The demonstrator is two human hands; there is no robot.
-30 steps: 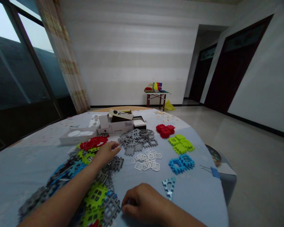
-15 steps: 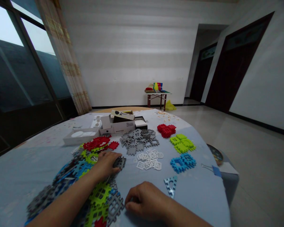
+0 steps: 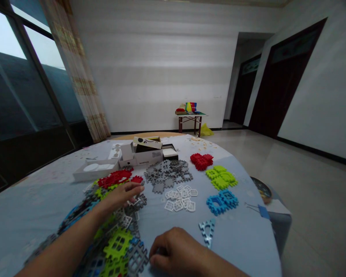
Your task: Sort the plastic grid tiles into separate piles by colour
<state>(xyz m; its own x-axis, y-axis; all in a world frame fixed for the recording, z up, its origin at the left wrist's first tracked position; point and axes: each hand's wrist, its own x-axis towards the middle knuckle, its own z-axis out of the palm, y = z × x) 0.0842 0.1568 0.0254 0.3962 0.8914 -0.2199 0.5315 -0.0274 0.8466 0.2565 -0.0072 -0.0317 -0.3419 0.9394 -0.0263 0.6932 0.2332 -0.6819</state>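
Note:
My left hand [image 3: 121,193] reaches over a mixed heap of plastic waffle tiles [image 3: 115,238], fingers stretched forward and lying on grey and white pieces near a small red tile [image 3: 136,179]. My right hand [image 3: 175,252] rests curled on the blue cloth at the near edge, fingertips against a grey tile [image 3: 136,258]; I cannot see whether it holds anything. Sorted piles lie further out: grey [image 3: 167,173], white [image 3: 181,197], red [image 3: 201,160], lime green [image 3: 220,177], blue [image 3: 221,200]. A pale blue triangle piece [image 3: 207,230] lies alone.
White cardboard boxes [image 3: 141,153] and a flat white tray [image 3: 94,170] stand at the far side of the round table [image 3: 242,238]. The table's edge curves away on the right, with a stool and a binder clip [image 3: 259,210] beside it. A small table [image 3: 190,115] stands by the far wall.
My left hand moved back from the grey tile by the pile's edge and now lies further left with its fingers stretched out. My right hand has barely shifted.

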